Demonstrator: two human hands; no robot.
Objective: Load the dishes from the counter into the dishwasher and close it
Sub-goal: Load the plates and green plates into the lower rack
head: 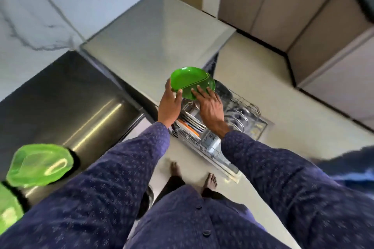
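green plates (188,78) | 2 stacked, tilted | above dishwasher rack (238,115) w/ dishes

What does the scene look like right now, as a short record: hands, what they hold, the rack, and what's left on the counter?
left hand: grips the near-left edge of the green plates
right hand: fingers laid on the green plates from the right
green plates: two, stacked slightly apart, held in the air above the rack
dishwasher rack: pulled out, already holds plates, one with an orange rim, and steel items
counter: dark, a green lid lies at its near-left edge
task stage: plates not yet in the rack, dishwasher open
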